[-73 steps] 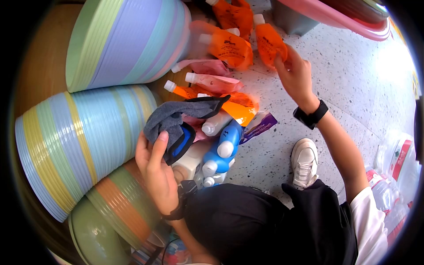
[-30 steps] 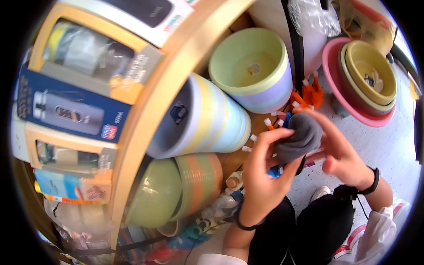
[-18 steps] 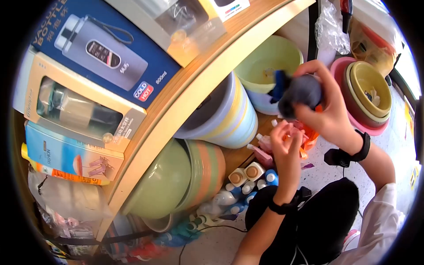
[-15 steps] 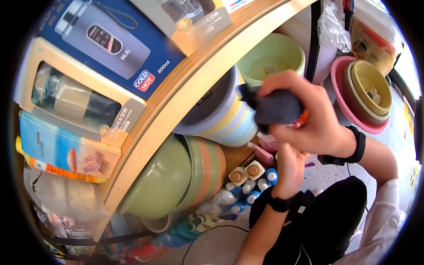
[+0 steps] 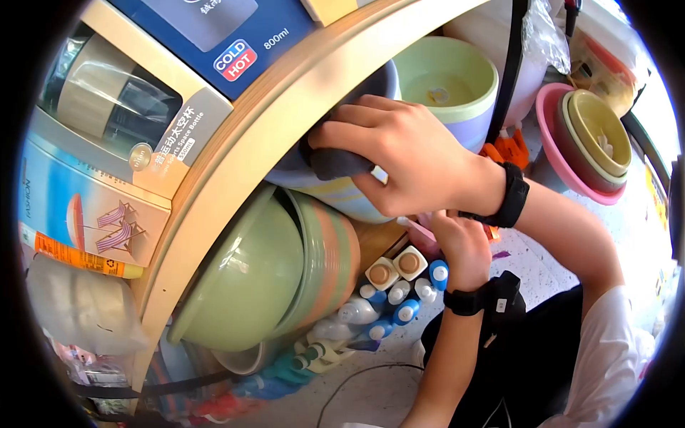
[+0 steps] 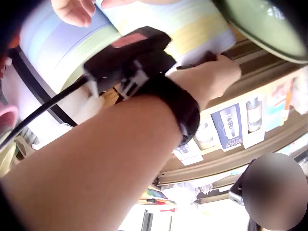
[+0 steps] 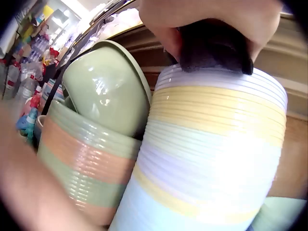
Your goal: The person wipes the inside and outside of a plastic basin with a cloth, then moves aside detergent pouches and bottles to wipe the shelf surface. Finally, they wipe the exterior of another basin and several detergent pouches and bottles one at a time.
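Observation:
My right hand [image 5: 410,157] pinches a dark grey cloth [image 5: 339,164] at the mouth of a striped bucket [image 5: 357,196] lying on its side. The right wrist view shows the cloth [image 7: 216,48] between thumb and fingers of that hand [image 7: 211,14], over the rim of the ribbed bucket [image 7: 207,125]. Below my right wrist, my left hand [image 5: 464,250] is near a pink pouch [image 5: 422,239]; its fingertips are partly hidden. In the left wrist view, relaxed fingers of the left hand [image 6: 72,10] show at the top with nothing visible in them.
A wooden shelf edge [image 5: 214,192] with boxed bottles runs along the left. Green basins [image 5: 242,278] lie beneath it. Small bottles [image 5: 407,312] stand on the floor. An upright green bucket [image 5: 446,78] and stacked pink and yellow basins [image 5: 599,135] are farther back.
The cloth has passed from my left hand to my right, which has moved left to the striped bucket. My left hand has lowered beneath the right wrist. The head view has turned toward the shelf.

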### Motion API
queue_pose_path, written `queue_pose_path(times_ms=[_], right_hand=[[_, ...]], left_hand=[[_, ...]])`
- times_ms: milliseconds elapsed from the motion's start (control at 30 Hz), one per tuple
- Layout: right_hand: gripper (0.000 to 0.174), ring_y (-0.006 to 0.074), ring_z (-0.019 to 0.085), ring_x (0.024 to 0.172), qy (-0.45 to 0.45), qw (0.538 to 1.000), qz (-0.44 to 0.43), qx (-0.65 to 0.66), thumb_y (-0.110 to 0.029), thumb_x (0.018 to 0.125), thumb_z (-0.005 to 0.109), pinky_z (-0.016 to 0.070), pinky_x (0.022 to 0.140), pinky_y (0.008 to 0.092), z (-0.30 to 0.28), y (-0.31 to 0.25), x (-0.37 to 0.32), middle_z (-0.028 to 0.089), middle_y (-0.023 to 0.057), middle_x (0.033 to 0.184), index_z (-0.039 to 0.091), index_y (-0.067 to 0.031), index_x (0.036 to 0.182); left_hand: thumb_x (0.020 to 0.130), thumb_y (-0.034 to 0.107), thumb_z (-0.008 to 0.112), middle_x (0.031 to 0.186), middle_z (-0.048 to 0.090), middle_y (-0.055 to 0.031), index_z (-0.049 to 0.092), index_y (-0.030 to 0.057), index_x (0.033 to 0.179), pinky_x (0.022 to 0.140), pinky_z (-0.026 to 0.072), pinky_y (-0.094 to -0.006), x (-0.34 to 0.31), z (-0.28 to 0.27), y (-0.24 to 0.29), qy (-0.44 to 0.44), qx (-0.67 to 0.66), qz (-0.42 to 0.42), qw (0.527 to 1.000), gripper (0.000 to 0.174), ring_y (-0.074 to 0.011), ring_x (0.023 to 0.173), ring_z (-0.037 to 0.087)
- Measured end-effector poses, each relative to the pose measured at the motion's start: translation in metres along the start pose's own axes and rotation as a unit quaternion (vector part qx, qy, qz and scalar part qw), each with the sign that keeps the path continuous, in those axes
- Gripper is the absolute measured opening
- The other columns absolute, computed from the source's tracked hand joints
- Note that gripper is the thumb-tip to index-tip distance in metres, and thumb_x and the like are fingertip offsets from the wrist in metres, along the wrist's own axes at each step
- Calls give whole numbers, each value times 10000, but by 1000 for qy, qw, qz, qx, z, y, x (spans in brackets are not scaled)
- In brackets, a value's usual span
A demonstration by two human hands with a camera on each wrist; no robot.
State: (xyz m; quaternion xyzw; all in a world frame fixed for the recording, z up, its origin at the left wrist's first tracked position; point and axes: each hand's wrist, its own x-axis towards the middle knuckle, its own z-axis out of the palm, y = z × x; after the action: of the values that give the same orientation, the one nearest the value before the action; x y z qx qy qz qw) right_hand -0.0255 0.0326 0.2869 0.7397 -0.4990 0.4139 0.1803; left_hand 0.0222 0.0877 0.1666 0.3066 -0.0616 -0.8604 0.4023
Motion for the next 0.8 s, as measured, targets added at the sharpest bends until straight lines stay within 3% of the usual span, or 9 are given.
queue_pose_path(times_ms=[67, 100, 200, 267, 367, 467, 567, 633, 800], right_hand=[[385, 346, 650, 842, -18, 998, 63, -8, -110, 689, 611, 546, 704, 424, 9, -7, 5, 650, 139, 881, 640, -44, 1067], [448, 375, 646, 799, -47, 997, 59, -19, -158, 704, 600, 541, 693, 440, 6, -12, 8, 636, 178, 821, 601, 18, 1116], [502, 386, 642, 776, -59, 995, 71, -24, -162, 723, 578, 540, 681, 441, 6, -22, 11, 625, 196, 798, 545, 66, 1169], [509, 389, 638, 769, -48, 997, 58, -23, -160, 749, 548, 538, 675, 440, 7, -21, 11, 619, 206, 792, 501, 103, 1181], [482, 413, 651, 786, -22, 997, 66, 31, -100, 748, 544, 538, 688, 462, 10, -23, 14, 632, 230, 793, 486, 106, 1180], [373, 437, 666, 795, -78, 980, 132, 126, -68, 771, 563, 545, 723, 487, 21, -25, 27, 652, 263, 800, 548, 125, 1091], [193, 448, 680, 807, 80, 969, 162, 171, -93, 805, 623, 567, 752, 473, 59, -14, 46, 669, 300, 837, 656, 97, 801], [198, 417, 688, 885, 173, 962, 148, 152, -105, 806, 646, 563, 764, 452, 101, 9, 53, 687, 257, 910, 674, 67, 899], [269, 331, 658, 1032, 15, 998, -32, 53, -76, 907, 593, 534, 882, 359, 97, 42, 49, 651, 188, 1158, 639, -1, 1161]], left_hand=[[1061, 319, 468, 1450, 496, -89, 429, 54, 1445, 1148, 375, -420, 1, -9, -8, -199, -30, -23, 979, 468, -232, 1324, 487], [1061, 319, 468, 1450, 496, -89, 429, 54, 1445, 1148, 375, -420, 6, -18, -15, -197, -25, -27, 980, 468, -232, 1324, 487], [1042, 413, 499, 1467, 503, -78, 451, 73, 1449, 1146, 374, -398, 31, -38, -30, -181, 69, -118, 974, 532, -223, 1348, 473], [1039, 430, 492, 1425, 536, -67, 472, 82, 1429, 1082, 421, -388, 29, -33, -25, -242, 120, -42, 962, 522, -223, 1290, 513], [1041, 444, 475, 1393, 544, -62, 480, 87, 1403, 1042, 440, -382, 32, -28, -14, -212, 94, -67, 970, 508, -216, 1255, 527], [1042, 457, 457, 1361, 553, -57, 489, 91, 1377, 1003, 458, -377, 38, -27, -9, -173, 79, -95, 977, 497, -208, 1221, 541], [1044, 471, 440, 1330, 561, -52, 497, 96, 1351, 963, 477, -371, 40, -28, -7, -147, 77, -106, 980, 488, -200, 1186, 556], [1045, 480, 428, 1309, 567, -49, 503, 99, 1334, 936, 489, -367, 41, -31, -13, -135, 72, -124, 980, 484, -195, 1163, 565], [1047, 502, 399, 1256, 581, -41, 517, 106, 1291, 870, 520, -358, 42, -37, -25, -102, 73, -156, 980, 480, -182, 1106, 589]])
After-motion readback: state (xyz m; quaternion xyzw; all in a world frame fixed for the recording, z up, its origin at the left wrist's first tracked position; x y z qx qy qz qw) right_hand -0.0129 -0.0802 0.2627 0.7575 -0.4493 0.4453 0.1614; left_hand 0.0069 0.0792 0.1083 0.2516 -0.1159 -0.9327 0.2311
